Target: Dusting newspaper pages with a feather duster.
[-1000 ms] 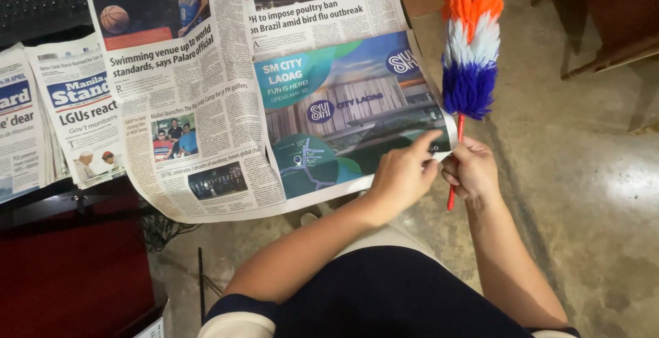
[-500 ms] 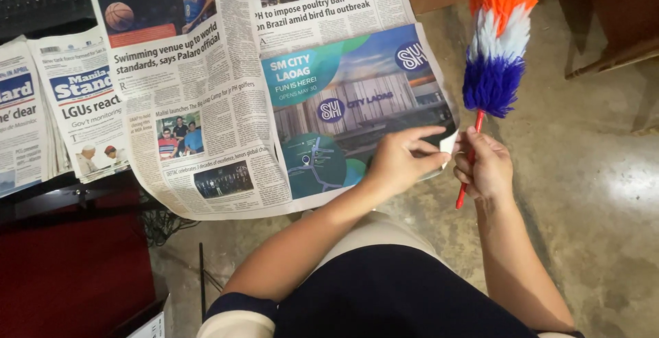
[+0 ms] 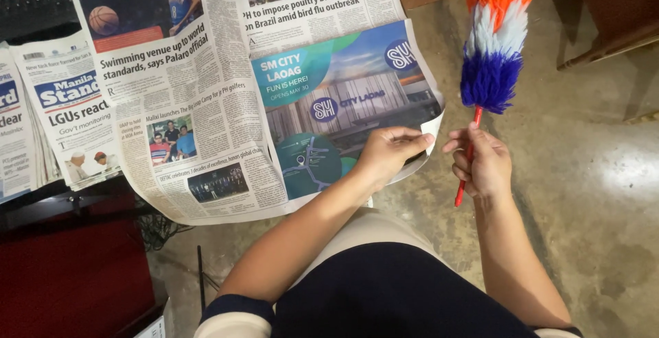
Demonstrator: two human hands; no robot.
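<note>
Duster (image 3: 495, 43) fluffed in orange, white, blue bands, red stick, newspaper (image 3: 261, 84) printed black on white, teal-blue advert, floor (image 3: 590, 194) mottled grey-brown

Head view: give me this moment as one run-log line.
left hand: pinching newspaper corner | right hand: holding duster by red handle, upright | floor: bare concrete

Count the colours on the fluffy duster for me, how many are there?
On the duster in the right hand:
Orange bands: 1
White bands: 1
Blue bands: 1
Red stick: 1
Total: 4 colours
</note>
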